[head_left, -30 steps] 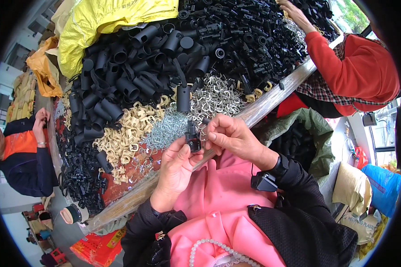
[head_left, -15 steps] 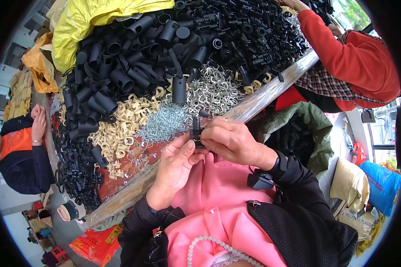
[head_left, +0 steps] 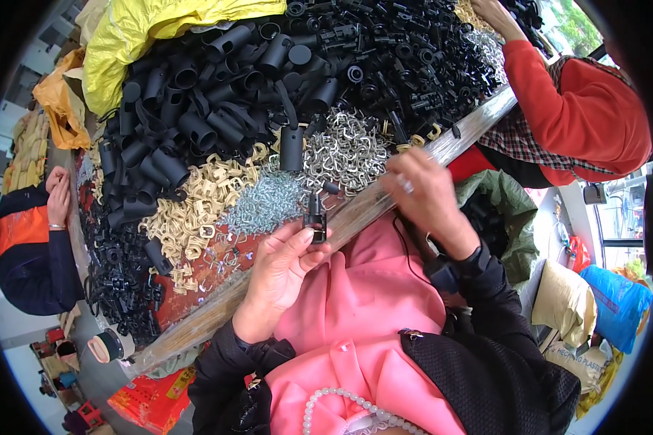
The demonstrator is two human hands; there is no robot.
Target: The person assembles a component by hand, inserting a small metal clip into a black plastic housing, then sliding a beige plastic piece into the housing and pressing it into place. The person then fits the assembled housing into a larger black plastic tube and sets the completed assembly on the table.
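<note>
In my left hand, a small black plastic fitting stands upright, pinched between thumb and fingers above the table's near edge. My right hand is apart from it, over the plastic-wrapped wooden edge and beside the heap of bent silvery metal clips. Its fingers are curled and smeared by motion, so whether anything is in them cannot be made out. Close to the fitting lie a pile of small bluish screws, cream plastic clips and a black cylindrical cup.
Heaps of black cylinders and small black parts cover the far table. A yellow sack lies far left. A green sack stands right of me. A red-sleeved person works at right; another person sits left.
My right hand has let go of the black fitting and moved right and away toward the wrapped edge. My left hand keeps hold of the fitting.
</note>
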